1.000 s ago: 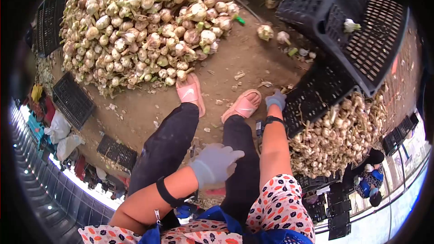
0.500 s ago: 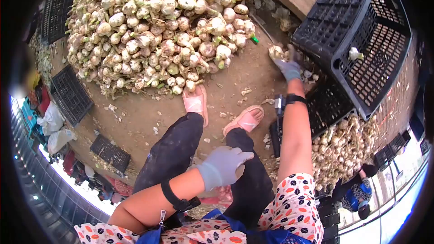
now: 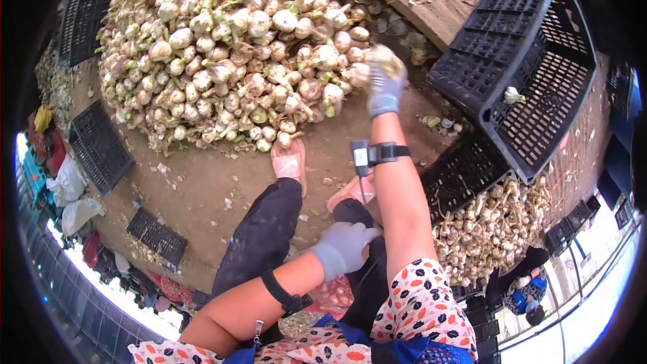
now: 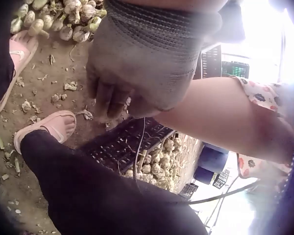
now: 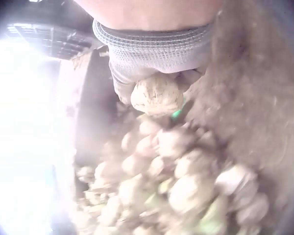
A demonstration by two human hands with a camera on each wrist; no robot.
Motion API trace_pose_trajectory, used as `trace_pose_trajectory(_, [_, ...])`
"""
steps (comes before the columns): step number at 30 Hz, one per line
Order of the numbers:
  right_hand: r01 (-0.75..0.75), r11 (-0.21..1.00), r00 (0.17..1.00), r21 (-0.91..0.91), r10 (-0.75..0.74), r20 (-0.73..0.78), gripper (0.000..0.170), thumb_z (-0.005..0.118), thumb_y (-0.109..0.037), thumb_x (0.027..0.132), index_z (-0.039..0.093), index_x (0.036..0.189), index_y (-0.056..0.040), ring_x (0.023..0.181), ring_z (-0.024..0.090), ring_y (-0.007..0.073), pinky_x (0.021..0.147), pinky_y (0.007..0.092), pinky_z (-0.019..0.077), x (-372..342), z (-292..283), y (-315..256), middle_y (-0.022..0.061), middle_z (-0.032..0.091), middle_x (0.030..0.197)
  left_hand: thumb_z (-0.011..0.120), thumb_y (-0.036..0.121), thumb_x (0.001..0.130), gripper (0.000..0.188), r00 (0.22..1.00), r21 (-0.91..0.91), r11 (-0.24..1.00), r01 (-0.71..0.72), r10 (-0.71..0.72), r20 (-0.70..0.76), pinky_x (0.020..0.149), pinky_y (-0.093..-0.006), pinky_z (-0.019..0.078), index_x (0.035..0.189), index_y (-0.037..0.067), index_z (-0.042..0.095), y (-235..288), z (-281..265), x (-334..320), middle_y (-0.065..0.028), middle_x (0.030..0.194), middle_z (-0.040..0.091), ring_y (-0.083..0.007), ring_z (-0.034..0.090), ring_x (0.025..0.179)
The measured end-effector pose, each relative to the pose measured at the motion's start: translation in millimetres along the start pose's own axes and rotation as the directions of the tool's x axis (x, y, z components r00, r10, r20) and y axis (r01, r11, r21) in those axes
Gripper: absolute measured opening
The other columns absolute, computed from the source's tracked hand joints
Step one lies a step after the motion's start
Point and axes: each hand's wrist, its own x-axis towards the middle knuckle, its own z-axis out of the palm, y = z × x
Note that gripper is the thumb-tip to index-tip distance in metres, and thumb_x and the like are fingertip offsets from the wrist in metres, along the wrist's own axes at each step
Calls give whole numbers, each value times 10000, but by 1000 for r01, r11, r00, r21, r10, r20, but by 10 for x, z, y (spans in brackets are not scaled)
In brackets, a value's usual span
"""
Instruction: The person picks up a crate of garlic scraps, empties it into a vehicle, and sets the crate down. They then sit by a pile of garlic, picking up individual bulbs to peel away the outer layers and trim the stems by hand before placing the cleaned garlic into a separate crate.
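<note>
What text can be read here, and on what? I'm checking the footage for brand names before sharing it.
No word, number or sign can be read.
Sandals: pale curved marks on the straps, with no legible lettering.
Wrist camera: a white label; anything printed on it is too small and blurred to read.

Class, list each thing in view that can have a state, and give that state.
Right hand: gloved, gripping
Garlic bulb: gripped in the right hand
Left hand: gloved, fingers loosely curled, holding nothing visible
Large garlic pile: heaped, loose
Smaller garlic pile: heaped, loose
Large crate: loose bulb visible inside
Pink sandals: worn
</note>
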Motion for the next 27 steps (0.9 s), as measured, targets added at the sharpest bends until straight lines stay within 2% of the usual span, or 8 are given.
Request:
trace_pose_trajectory(2, [-152, 980, 938, -127, 183, 293, 710, 741, -118, 765, 362, 1364, -86, 937, 616, 245, 821, 345, 530, -40, 95, 180, 121, 598, 1101, 539, 181, 805, 376, 1000, -23, 1000, -22, 22, 6, 741, -461, 477, 1176, 116, 551, -33, 17, 22, -170, 939, 601, -363, 598, 825])
trace_pose_trajectory(4, [298, 757, 902, -581, -25, 430, 676, 737, -205, 758, 427, 1344, -71, 1242, 434, 277, 1082, 340, 287, -494, 312, -322, 179, 451, 1355, 532, 186, 809, 374, 998, -33, 998, -59, 60, 15, 749, -468, 477, 1174, 111, 550, -50, 33, 61, -179, 968, 605, -370, 599, 845])
trace_pose_trajectory(6, [247, 804, 893, -541, 27, 448, 454, 693, -184, 762, 561, 1180, -67, 1116, 544, 308, 975, 356, 413, -890, 320, -868, 187, 533, 1245, 520, 187, 817, 359, 999, -57, 998, 31, -30, 26, 798, -462, 473, 1161, 88, 554, -74, -3, 73, -196, 1028, 607, -378, 594, 910])
trace_pose_trajectory(7, [627, 522, 774, -579, -332, 539, 343, 664, -88, 776, 599, 1108, -36, 1025, 594, 239, 917, 336, 452, -1058, 273, -1156, 143, 595, 1127, 510, 185, 826, 368, 984, -24, 992, 122, -118, 134, 850, -440, 463, 1177, 84, 551, -22, -106, 97, -202, 1058, 606, -381, 583, 964])
trace_pose_trajectory(10, [751, 246, 594, -613, -657, 465, 174, 646, -23, 741, 656, 911, -56, 926, 616, 263, 834, 345, 475, -1196, -45, -2094, 117, 650, 953, 509, 191, 831, 395, 997, -125, 991, 55, -49, 52, 868, -416, 460, 1210, 87, 542, -54, -60, 127, -207, 1055, 608, -373, 582, 982])
trace_pose_trajectory(14, [406, 749, 841, -524, -530, -105, 279, 620, -1, 789, 576, 1063, -31, 928, 571, 144, 802, 266, 471, -1029, -1032, -2507, 66, 589, 1013, 534, 187, 826, 422, 995, -99, 995, 20, -10, 95, 854, -375, 473, 1235, 84, 534, -68, 8, 237, -183, 1065, 619, -324, 603, 975])
trace_pose_trajectory(18, [329, -7, 761, -944, -590, 270, 400, 681, -188, 719, 578, 1085, -65, 1121, 485, 303, 979, 395, 384, -857, -1582, -2821, 144, 554, 1137, 550, 161, 820, 421, 996, -121, 992, -18, 29, 85, 810, -345, 478, 1231, 70, 538, -113, 87, 326, -151, 992, 630, -280, 613, 909])
trace_pose_trajectory(27, [216, 139, 975, -966, -72, 208, 473, 624, -358, 805, 566, 1141, -30, 983, 602, 323, 870, 356, 462, -416, -1394, -2979, 198, 624, 1056, 533, 216, 818, 412, 974, -115, 992, 51, -24, 226, 851, -380, 476, 1221, 129, 544, -44, 219, 453, -150, 1103, 625, -310, 599, 1004])
